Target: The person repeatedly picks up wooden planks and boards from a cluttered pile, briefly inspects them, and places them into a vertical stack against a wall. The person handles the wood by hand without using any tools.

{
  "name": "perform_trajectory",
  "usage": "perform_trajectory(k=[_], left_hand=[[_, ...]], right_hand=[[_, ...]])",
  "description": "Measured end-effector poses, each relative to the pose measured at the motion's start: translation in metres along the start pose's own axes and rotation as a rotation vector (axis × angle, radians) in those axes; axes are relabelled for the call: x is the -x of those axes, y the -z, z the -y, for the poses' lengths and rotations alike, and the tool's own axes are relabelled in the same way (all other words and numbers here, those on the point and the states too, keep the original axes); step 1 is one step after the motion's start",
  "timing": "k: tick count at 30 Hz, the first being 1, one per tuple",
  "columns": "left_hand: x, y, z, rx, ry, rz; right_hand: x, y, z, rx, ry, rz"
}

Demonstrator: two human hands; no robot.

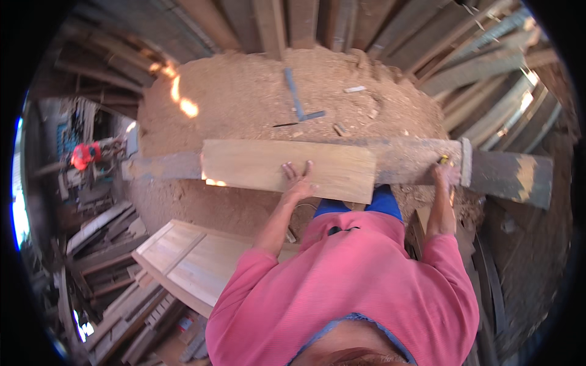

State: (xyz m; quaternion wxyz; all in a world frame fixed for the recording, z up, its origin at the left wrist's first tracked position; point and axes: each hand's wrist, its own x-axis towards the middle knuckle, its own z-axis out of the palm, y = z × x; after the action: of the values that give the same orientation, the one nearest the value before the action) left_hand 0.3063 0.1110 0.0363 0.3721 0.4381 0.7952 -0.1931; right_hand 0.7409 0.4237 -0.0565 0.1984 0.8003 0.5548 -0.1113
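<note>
A pale wooden board (256,160) lies flat across a long, dark, worn plank (415,161) in front of me. My left hand (298,183) rests on the board near its front edge, its fingers spread. Off the board's right end, my right hand (447,175) is closed at the plank, next to a crosswise wooden stop (466,161). A small yellow-and-black thing (444,160) shows at its fingertips; its kind is too small to make out.
Beyond the plank, a blue try square (295,97) and a thin dark stick (285,125) lie on the sawdust. Planks (268,27) lean around the far side. A panelled wooden door (201,256) lies at my left, near scrap timber (137,311). An orange-red object (85,156) stands far left.
</note>
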Motion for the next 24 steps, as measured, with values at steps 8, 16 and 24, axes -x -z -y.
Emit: perform_trajectory(k=[8,16,24], left_hand=[[0.013,0.012,0.000,0.146,0.020,-0.031],[0.016,0.013,0.040,0.166,-0.229,-0.037],[0.050,-0.015,0.088,0.849,-0.434,0.020]], right_hand=[[0.001,-0.028,-0.004,-0.224,0.268,-0.099],[0.163,0.025,0.057,-1.746,0.233,1.188],[0.340,0.060,0.176,-0.680,0.842,0.891]])
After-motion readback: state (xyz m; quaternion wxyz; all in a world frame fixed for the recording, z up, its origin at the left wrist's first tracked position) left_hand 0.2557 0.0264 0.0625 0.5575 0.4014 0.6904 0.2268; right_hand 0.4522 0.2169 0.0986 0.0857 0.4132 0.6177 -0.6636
